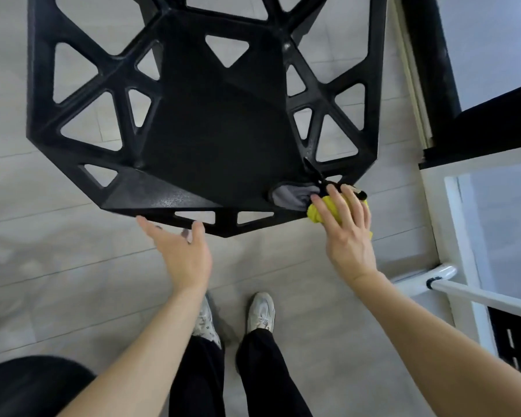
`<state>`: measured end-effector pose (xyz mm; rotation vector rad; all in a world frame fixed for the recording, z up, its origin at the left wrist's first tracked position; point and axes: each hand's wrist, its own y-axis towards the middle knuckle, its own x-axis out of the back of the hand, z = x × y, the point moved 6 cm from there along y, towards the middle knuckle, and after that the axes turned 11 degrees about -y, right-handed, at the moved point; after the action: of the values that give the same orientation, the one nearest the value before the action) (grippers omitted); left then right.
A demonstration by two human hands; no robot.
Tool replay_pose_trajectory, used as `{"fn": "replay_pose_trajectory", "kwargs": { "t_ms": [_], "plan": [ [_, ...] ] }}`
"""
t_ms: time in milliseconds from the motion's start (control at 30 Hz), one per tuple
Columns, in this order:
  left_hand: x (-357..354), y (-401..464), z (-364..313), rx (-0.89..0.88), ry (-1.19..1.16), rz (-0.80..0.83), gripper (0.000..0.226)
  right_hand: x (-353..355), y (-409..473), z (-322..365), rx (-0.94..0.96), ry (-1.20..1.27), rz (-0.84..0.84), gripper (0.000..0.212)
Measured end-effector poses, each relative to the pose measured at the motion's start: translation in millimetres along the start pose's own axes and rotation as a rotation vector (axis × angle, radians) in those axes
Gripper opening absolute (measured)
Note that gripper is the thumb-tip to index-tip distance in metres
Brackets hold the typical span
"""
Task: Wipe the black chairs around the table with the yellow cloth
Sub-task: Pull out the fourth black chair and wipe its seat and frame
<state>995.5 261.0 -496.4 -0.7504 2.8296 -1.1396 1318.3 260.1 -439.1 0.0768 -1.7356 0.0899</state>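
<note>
A black chair [211, 124] with triangular cut-outs fills the upper half of the head view, seen from above. My right hand [348, 233] presses a bunched yellow cloth [328, 210] against the chair's near right corner, fingers spread flat over it. A grey patch of cloth [292, 197] shows beside the yellow one on the seat edge. My left hand [181, 251] reaches to the chair's near edge with straight fingers, its thumb touching the rim; it holds nothing.
A black table leg and frame [433, 70] stand at the upper right. White metal bars [451, 275] and a white frame lie to the right. A dark round object [33, 386] sits at the lower left. My shoes [260, 311] stand on the grey tiled floor.
</note>
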Motion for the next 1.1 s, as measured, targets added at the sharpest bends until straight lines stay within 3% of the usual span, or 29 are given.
{"fn": "replay_pose_trajectory", "kwargs": {
  "t_ms": [100,267,367,467,533,633,700,733,833,900,933,1033,1100],
  "plan": [
    [-58.2,-21.8,18.0,0.436,-0.452,0.040,0.047,-2.1,1.5,38.9,0.049,0.024,0.104,0.085],
    [-57.5,-24.1,11.1,0.480,-0.732,0.088,0.036,24.2,25.1,-6.9,0.429,-0.149,0.228,0.079],
    [-17.8,0.2,8.6,0.464,-0.667,0.036,0.035,54.3,52.1,-45.0,0.387,-0.212,0.179,0.074],
    [44.7,30.7,-2.1,0.373,-0.552,-0.073,0.030,72.4,62.9,-10.5,0.329,-0.162,0.076,0.073],
    [85.3,52.9,-5.7,0.317,-0.482,-0.174,0.028,72.6,50.0,42.2,0.473,-0.154,0.053,0.065],
    [125.6,72.8,10.2,0.251,-0.279,-0.306,0.051,76.2,37.0,89.0,0.849,-0.267,0.127,0.058],
    [133.5,66.9,28.0,0.243,-0.108,-0.337,0.066,94.9,75.1,77.6,0.860,-0.334,0.136,0.053],
    [127.0,54.2,30.0,0.262,-0.062,-0.304,0.063,102.9,105.0,65.8,0.788,-0.379,0.132,0.049],
    [90.3,8.0,23.6,0.348,0.012,-0.070,0.027,134.4,190.6,38.2,0.449,-0.445,0.136,0.042],
    [70.3,-17.2,21.9,0.392,0.032,0.028,0.021,142.1,197.2,51.6,0.308,-0.423,0.181,0.043],
    [58.7,-28.1,21.6,0.420,0.013,0.074,0.020,137.6,182.9,67.6,0.341,-0.427,0.218,0.042],
    [14.5,-66.9,17.6,0.585,-0.138,0.236,0.028,109.9,94.1,117.6,0.755,-0.357,0.461,0.042],
    [-13.9,-86.7,14.4,0.676,-0.304,0.293,0.040,107.0,68.4,117.9,0.823,-0.222,0.517,0.035]
  ]
}}
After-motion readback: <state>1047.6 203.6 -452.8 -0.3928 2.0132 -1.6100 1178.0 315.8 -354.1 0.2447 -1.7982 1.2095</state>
